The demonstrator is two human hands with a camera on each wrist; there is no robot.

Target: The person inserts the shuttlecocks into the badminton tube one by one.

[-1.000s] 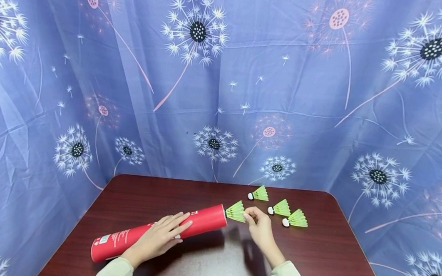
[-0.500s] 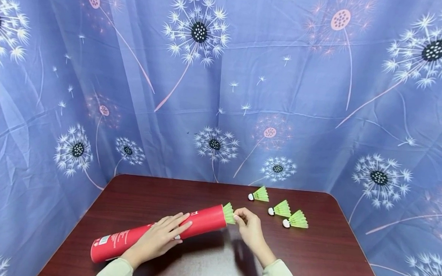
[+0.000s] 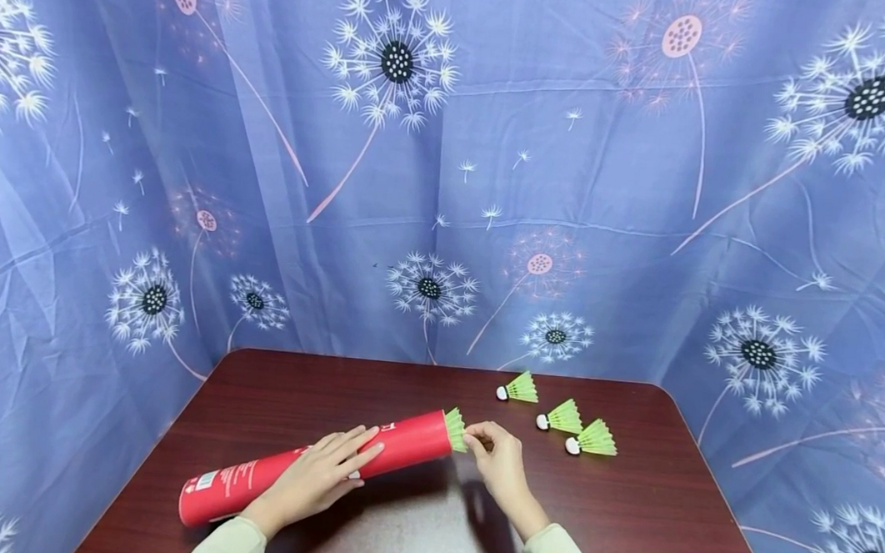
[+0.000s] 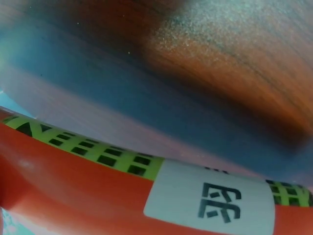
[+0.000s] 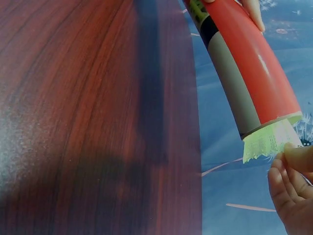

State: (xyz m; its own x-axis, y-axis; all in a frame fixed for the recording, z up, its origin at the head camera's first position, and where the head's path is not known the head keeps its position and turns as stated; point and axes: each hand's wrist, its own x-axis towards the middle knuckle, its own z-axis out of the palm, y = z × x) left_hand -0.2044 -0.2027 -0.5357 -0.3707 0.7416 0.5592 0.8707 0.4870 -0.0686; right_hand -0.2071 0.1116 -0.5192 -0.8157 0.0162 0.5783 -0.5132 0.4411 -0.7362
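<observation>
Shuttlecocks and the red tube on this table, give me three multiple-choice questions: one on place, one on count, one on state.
1. Where do the loose shuttlecocks lie?
A. right of the tube's open end
B. under the tube
C. off the table

2. How many lie loose?
A. one
B. three
C. five

3. The shuttlecock at the red tube mouth is:
A. fully outside
B. partly inside
C. crushed flat

Answers: 1 A, they lie on the table beyond the right hand. 2 B, three are apart from the tube. 3 B, only its green skirt sticks out, at the right fingers; the left hand rests on the tube.
</observation>
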